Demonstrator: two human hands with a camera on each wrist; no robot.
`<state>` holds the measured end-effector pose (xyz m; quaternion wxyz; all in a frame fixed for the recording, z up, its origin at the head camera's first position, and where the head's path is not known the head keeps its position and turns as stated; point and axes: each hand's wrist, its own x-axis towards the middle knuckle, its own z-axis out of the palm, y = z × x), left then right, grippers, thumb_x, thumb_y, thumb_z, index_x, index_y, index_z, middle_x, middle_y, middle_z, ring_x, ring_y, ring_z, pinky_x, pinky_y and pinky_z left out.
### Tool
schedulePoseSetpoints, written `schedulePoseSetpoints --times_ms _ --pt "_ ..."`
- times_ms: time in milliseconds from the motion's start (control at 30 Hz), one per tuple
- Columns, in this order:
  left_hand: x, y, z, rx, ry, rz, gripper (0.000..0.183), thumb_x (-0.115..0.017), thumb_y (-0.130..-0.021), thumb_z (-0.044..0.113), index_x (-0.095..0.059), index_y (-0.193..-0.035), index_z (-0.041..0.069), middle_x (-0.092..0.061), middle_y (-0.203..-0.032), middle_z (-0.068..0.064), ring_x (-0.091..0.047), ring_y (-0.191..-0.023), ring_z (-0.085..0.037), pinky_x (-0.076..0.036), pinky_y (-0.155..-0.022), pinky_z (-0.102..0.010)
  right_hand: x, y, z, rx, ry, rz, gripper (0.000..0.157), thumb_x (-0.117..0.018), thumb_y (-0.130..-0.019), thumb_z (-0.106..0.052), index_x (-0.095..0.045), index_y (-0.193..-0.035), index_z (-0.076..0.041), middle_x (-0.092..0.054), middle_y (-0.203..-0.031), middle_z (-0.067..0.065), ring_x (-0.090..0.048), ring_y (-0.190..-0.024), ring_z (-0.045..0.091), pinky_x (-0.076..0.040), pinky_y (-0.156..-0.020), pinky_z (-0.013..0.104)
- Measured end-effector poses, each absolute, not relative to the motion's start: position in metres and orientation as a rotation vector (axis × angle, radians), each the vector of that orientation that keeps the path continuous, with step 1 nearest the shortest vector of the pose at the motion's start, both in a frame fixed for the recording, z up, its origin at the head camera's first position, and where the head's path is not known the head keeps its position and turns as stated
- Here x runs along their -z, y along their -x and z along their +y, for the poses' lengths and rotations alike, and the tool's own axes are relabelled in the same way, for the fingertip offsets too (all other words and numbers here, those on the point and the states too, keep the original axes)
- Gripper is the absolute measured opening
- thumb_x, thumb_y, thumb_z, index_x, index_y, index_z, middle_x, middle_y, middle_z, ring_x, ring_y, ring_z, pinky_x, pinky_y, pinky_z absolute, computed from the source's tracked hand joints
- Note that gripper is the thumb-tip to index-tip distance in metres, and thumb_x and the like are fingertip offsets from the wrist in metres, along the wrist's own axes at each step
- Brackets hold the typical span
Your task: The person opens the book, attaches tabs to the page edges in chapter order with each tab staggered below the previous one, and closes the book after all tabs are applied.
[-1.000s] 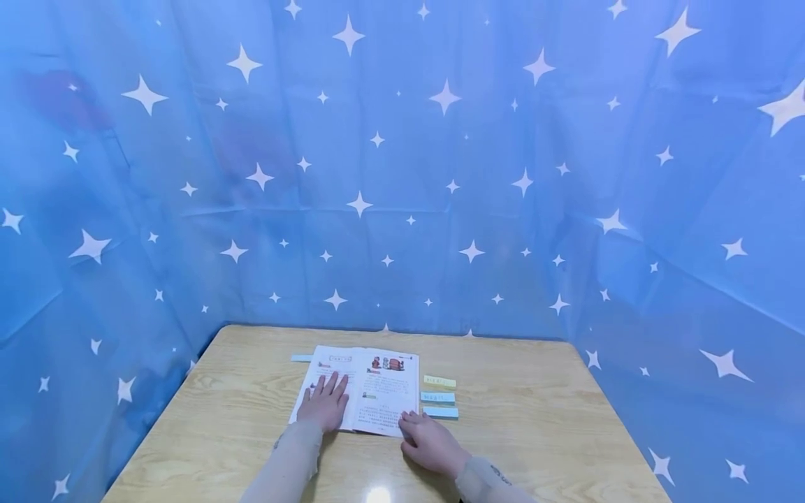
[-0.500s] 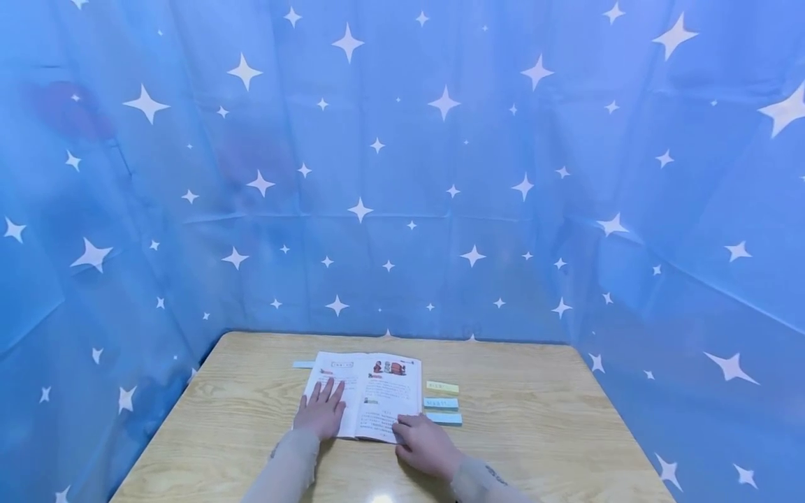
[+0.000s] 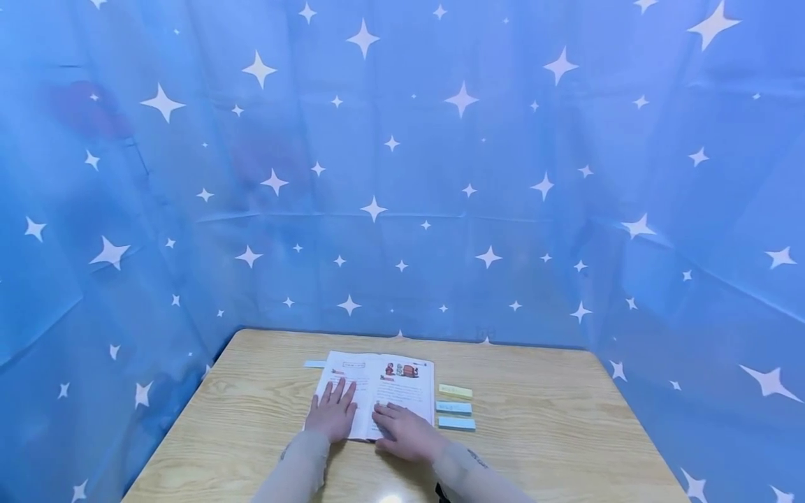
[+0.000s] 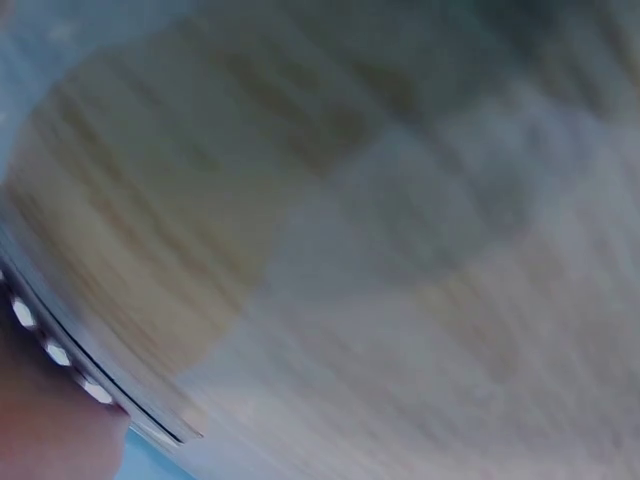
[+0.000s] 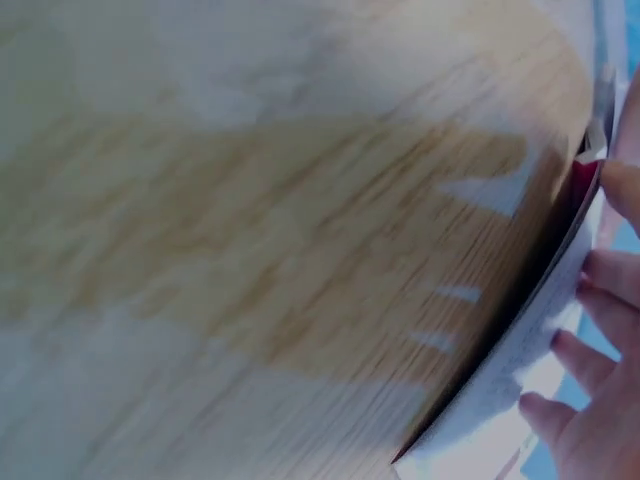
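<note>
An open book [image 3: 415,395] with printed text and a small coloured picture lies on the wooden table. My left hand [image 3: 333,412] rests on the lower part of its left page, fingers spread and straight. Across the lower right page lies my right hand [image 3: 409,432], its fingers extended toward the spine and covering some print. In the right wrist view, the fingertips of that hand [image 5: 600,400] touch the page near the book's edge [image 5: 480,430]. The left wrist view catches only a blurred bit of the left hand [image 4: 60,430].
Right of the book lie a yellow paper strip [image 3: 455,391] and two blue strips [image 3: 454,407], some with handwriting. Another light-blue strip [image 3: 314,364] pokes out at the book's upper left. A blue star-patterned curtain [image 3: 402,175] surrounds the table [image 3: 534,447].
My right hand has slid left from the lower right corner of the right page, further onto that page. The left hand stays on the left page. The head view has shifted slightly.
</note>
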<state>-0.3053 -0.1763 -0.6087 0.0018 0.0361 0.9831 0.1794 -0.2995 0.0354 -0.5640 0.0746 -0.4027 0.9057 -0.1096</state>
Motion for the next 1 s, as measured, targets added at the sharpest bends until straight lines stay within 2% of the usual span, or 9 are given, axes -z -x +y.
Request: schedulePoseSetpoints --times_ms 200,467,667,1000 --pt "0.601 0.302 -0.173 -0.580 -0.089 3.039 0.053 -0.031 -0.104 0.035 -0.031 -0.153 0.015 -0.021 -0.159 -0.012 -0.009 -0.145 -0.039 -0.003 -0.114 -0.062 0.570 0.305 0.029 0.311 1.108 2.750 0.060 -0.056 -0.095 -0.047 -0.048 -0.144 -0.015 -0.044 -0.148 -0.001 -0.040 -0.136 0.024 -0.036 -0.109 0.046" --pt "0.596 0.301 -0.173 -0.557 -0.102 3.049 0.051 -0.032 -0.104 0.033 -0.034 -0.152 0.014 -0.024 -0.158 -0.013 -0.012 -0.145 -0.039 -0.007 -0.113 -0.062 0.570 0.316 0.022 0.340 1.015 2.772 0.061 -0.047 -0.097 -0.053 -0.048 -0.144 -0.013 -0.044 -0.149 0.000 -0.041 -0.135 0.025 -0.036 -0.107 0.054" --pt "0.600 0.305 -0.172 -0.566 -0.111 3.039 0.053 -0.027 -0.104 0.036 -0.030 -0.153 0.015 -0.020 -0.159 -0.013 -0.009 -0.145 -0.039 -0.002 -0.113 -0.062 0.569 0.324 0.019 0.364 0.958 2.781 0.061 -0.045 -0.098 -0.051 -0.047 -0.144 -0.010 -0.043 -0.149 0.004 -0.040 -0.136 0.027 -0.034 -0.107 0.056" --pt "0.600 0.306 -0.171 -0.518 -0.054 3.036 0.051 -0.033 -0.104 0.035 -0.033 -0.152 0.016 -0.023 -0.159 -0.011 -0.011 -0.145 -0.038 -0.005 -0.113 -0.063 0.569 0.338 0.011 0.381 0.873 2.838 0.059 -0.049 -0.098 -0.048 -0.051 -0.141 -0.008 -0.046 -0.147 0.006 -0.041 -0.135 0.025 -0.033 -0.108 0.055"
